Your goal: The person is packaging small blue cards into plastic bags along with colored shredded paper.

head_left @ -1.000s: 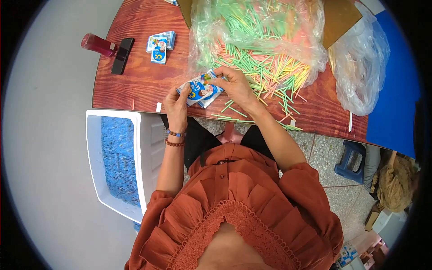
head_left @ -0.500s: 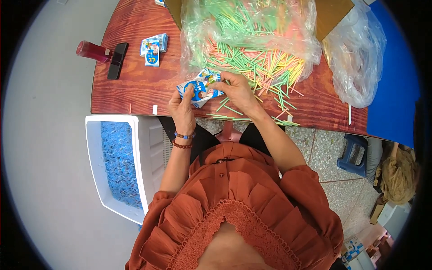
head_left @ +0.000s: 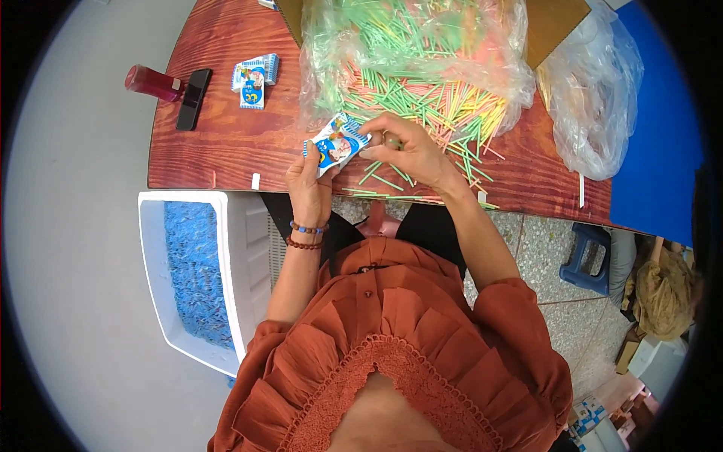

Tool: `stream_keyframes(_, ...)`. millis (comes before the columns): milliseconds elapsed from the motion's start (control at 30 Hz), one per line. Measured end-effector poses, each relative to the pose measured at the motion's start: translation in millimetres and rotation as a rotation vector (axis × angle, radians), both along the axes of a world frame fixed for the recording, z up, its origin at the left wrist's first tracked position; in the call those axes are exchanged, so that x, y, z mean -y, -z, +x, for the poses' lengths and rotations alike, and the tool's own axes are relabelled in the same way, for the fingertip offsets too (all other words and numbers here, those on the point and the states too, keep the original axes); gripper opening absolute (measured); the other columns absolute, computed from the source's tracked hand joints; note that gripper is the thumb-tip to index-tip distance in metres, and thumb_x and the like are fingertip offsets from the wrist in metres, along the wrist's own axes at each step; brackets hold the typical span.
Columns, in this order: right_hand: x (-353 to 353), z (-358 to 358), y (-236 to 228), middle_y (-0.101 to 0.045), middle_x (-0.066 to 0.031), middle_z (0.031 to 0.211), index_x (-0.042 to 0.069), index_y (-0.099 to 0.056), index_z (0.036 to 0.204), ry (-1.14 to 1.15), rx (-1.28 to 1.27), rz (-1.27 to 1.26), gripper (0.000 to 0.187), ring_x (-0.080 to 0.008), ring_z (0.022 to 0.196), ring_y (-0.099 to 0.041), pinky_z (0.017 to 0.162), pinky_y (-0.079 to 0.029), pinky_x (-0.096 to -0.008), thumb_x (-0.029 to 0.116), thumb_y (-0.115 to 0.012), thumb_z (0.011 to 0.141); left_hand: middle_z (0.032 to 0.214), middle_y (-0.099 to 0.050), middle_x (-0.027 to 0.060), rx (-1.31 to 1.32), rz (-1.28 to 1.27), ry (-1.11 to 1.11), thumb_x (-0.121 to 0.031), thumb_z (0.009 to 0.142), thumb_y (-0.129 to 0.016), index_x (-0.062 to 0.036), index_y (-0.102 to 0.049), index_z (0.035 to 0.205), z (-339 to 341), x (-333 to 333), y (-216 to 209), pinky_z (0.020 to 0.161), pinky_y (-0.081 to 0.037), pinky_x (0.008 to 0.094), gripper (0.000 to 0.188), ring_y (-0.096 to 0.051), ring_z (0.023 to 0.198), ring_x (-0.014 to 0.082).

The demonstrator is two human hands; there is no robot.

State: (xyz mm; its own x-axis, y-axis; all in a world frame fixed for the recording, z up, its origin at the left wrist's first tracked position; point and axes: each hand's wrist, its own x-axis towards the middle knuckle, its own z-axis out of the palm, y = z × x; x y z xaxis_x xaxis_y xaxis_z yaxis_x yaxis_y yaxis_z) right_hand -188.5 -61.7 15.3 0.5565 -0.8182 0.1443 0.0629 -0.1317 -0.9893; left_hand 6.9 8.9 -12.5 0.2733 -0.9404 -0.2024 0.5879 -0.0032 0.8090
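A small blue-and-white printed packet (head_left: pixel 337 143) is held tilted above the near edge of the table. My left hand (head_left: pixel 307 181) is closed on its lower left end, the thumb lying over the front. At the packet's upper right corner, my right hand (head_left: pixel 418 154) has its fingers curled in, with the fingertips at the packet's edge. Part of those fingers is hidden behind the hand. Beyond my hands spreads a heap of thin green, pink and yellow sticks (head_left: pixel 429 105), several lying loose near the table edge. Similar blue-and-white packets (head_left: pixel 254 79) lie to the left.
A clear plastic bag (head_left: pixel 324 83) inside a cardboard box (head_left: pixel 556 34) holds more sticks. Another clear bag (head_left: pixel 595 113) lies right. A dark phone (head_left: pixel 194 99) and red bottle (head_left: pixel 153 83) are left. A white foam box (head_left: pixel 230 279) with blue contents and a blue stool (head_left: pixel 587 260) stand below.
The packet has tilted, its right end rising, and my left hand has turned with it. My right hand has shifted slightly right, its fingers curling more.
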Motion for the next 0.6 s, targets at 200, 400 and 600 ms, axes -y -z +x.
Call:
stream_keyframes(200,-6.9,2.1,17.0,-0.054,-0.0110,0.074,0.005,-0.069,0.086,-0.070,-0.229,-0.315,0.023,-0.0283,0.072,-0.058,0.066,-0.045,-0.0379,0.027,-0.071,0.081,0.092,-0.068,0.0063,0.017,0.104,0.039,-0.023,0.099,-0.055,0.0005,-0.066,0.097,-18.4,1.1,-13.9,0.066,-0.048,0.0283,0.026,-0.060,0.073,0.0124)
stream_keyframes(400,-4.6,-20.9,-3.2,-0.067,-0.0065,0.095,0.003,-0.071,0.099,-0.281,-0.357,0.008,0.017,-0.0138,0.085,-0.063,0.072,-0.048,-0.0271,0.012,-0.068,0.085,0.084,-0.068,0.0024,0.067,0.119,0.046,-0.022,0.098,-0.058,-0.0027,-0.068,0.092,-15.1,-3.1,0.7,0.059,-0.049,0.0229,0.023,-0.060,0.069,0.0072)
stream_keyframes(600,33.3,-43.9,8.3,-0.062,-0.0077,0.084,0.005,-0.067,0.102,0.407,-0.760,-0.466,0.027,-0.0218,0.079,-0.061,0.068,-0.044,-0.0367,0.023,-0.069,0.083,0.084,-0.069,0.0029,0.090,0.058,-0.027,-0.023,0.098,-0.057,-0.0021,-0.067,0.091,-8.5,-1.3,4.3,0.058,-0.047,0.0219,0.025,-0.061,0.070,0.0077)
